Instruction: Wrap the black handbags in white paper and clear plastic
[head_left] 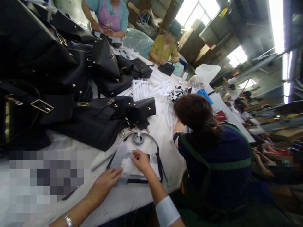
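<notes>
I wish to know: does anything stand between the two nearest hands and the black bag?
Yes: thin white paper covers much of the black bag, between it and both the left hand and the right hand. Nothing else visible blocks them.

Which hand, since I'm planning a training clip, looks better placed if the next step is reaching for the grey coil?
Probably the right hand: it is nearer the grey coil, which lies just beyond it. The left hand is farther back, at the edge of the translucent sheet.
</notes>
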A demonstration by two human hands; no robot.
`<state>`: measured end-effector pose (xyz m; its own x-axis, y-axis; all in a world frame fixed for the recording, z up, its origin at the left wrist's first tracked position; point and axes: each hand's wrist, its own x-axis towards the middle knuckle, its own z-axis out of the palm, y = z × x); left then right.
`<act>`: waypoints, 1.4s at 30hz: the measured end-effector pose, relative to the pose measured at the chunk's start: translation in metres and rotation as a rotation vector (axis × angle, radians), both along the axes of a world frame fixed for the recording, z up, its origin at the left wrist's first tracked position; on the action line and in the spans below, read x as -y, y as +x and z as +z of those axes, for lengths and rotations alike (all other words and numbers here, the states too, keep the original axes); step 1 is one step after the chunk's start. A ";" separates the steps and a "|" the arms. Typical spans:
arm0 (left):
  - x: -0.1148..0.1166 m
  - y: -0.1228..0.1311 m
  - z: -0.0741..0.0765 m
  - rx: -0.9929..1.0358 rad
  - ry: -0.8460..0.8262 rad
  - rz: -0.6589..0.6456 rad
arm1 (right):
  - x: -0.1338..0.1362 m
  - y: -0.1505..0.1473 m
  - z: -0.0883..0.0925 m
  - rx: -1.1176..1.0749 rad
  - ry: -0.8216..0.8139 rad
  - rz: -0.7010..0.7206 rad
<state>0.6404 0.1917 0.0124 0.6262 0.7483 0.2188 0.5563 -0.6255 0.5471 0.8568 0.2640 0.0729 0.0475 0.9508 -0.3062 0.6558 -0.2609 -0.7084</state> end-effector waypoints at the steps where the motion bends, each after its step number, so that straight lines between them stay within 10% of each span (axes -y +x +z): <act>1: 0.000 0.000 -0.001 0.002 -0.003 0.002 | 0.001 0.001 -0.001 -0.006 0.014 -0.014; 24: -0.001 -0.005 -0.003 0.000 0.063 -0.020 | 0.097 -0.038 -0.004 -0.309 -0.056 -0.392; 42: -0.005 -0.004 0.006 -0.066 0.097 -0.030 | 0.101 -0.060 0.001 -0.639 -0.143 -0.544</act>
<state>0.6368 0.1964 0.0181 0.6632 0.7067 0.2464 0.5697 -0.6902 0.4461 0.7972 0.1631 0.0742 0.2640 0.7957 -0.5451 -0.1014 -0.5392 -0.8361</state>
